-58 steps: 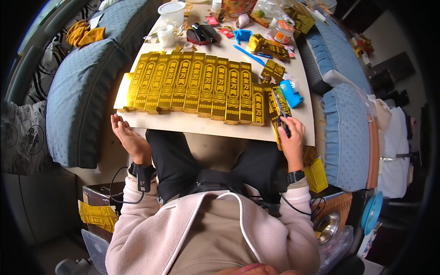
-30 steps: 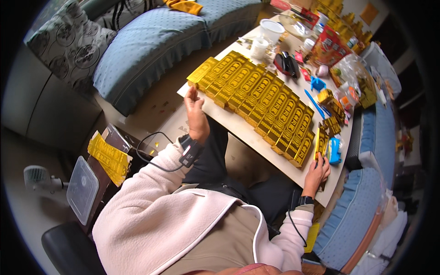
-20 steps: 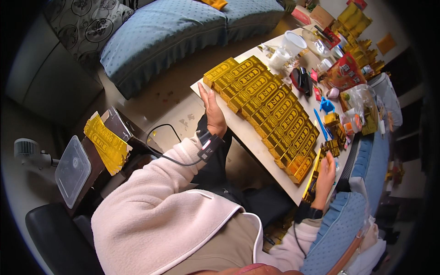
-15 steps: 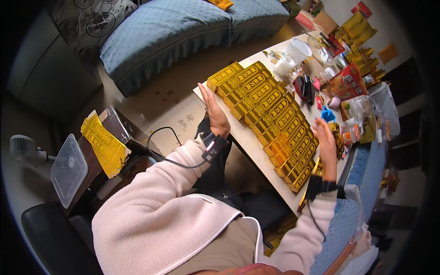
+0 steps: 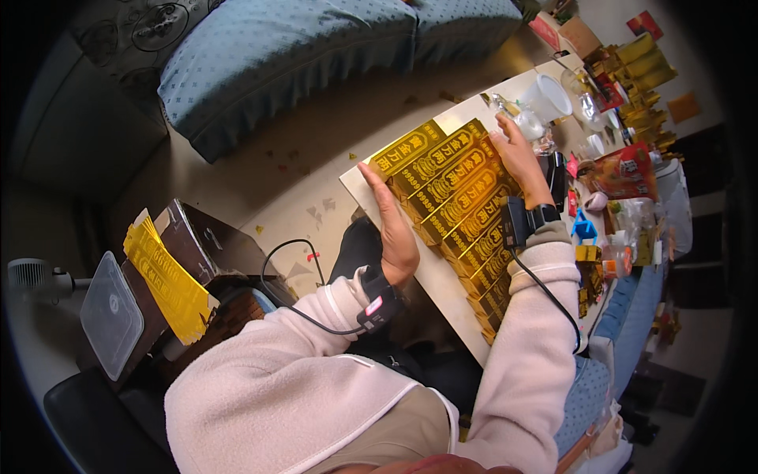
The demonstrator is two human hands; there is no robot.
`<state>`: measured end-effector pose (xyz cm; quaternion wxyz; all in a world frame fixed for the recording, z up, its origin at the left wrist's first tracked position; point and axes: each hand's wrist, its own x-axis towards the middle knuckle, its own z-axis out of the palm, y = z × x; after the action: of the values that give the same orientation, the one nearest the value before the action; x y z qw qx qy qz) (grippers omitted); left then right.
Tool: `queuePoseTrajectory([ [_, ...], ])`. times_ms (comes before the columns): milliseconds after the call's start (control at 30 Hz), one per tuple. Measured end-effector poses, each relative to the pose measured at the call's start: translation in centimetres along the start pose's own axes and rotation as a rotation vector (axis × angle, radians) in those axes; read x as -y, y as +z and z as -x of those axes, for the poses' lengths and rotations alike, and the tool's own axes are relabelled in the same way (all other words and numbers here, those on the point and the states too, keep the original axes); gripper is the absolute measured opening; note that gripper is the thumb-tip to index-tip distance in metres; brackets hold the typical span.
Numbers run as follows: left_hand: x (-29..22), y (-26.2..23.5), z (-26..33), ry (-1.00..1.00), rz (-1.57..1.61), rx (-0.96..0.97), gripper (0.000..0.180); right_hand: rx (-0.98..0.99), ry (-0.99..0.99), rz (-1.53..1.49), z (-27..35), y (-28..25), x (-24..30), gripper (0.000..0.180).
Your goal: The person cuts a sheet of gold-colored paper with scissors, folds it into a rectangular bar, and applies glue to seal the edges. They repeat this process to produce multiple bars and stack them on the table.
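Observation:
A long row of gold, printed, box-shaped paper bars point(image 5: 466, 189) lies side by side on the white table point(image 5: 351, 183). My left hand point(image 5: 392, 233) is stretched out flat along the bars' near ends, its fingertips close to the end bar point(image 5: 412, 148). Whether its palm touches them I cannot tell. At the opposite ends of the bars, my right hand point(image 5: 523, 164) reaches along with extended fingers, the tips against or just beside the row. Its forearm hides part of the row's lower end. Both wrists wear black straps with small cabled devices.
Beyond the row stand a white plastic tub point(image 5: 547, 96), a red bag point(image 5: 624, 171), a blue plastic piece point(image 5: 584, 227) and other clutter. Flat gold sheets point(image 5: 170, 280) and a clear lid point(image 5: 113, 316) rest at left. A blue-covered sofa point(image 5: 292, 67) stands behind.
My right hand has moved from the row's lower right up along its far side. My left hand stays beside the near ends. The whole view has shifted slightly.

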<state>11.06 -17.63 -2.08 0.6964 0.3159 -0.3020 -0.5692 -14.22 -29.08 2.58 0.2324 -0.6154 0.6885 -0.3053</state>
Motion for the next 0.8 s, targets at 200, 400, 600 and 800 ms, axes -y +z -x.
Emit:
queuePoseTrajectory([
  [200, 0.7, 0.0, 0.5, -0.011, 0.011, 0.038, 0.070, 0.035, 0.052, 0.140, -0.8, 1.7, 0.4, 0.061],
  [400, 1.4, 0.0, 0.8, -0.033, 0.028, 0.037, 0.072, 0.053, 0.069, 0.117, -0.2, 2.3, 1.2, 0.063],
  [600, 1.2, 0.1, 0.9, -0.048, 0.022, 0.061, 0.073, 0.034, 0.019, 0.102, -0.3, 3.3, 0.7, 0.066],
  [800, 0.9, 0.2, 1.0, -0.045, 0.031, 0.062, 0.073, -0.035, -0.023, 0.217, 0.1, 3.1, 0.7, 0.064],
])
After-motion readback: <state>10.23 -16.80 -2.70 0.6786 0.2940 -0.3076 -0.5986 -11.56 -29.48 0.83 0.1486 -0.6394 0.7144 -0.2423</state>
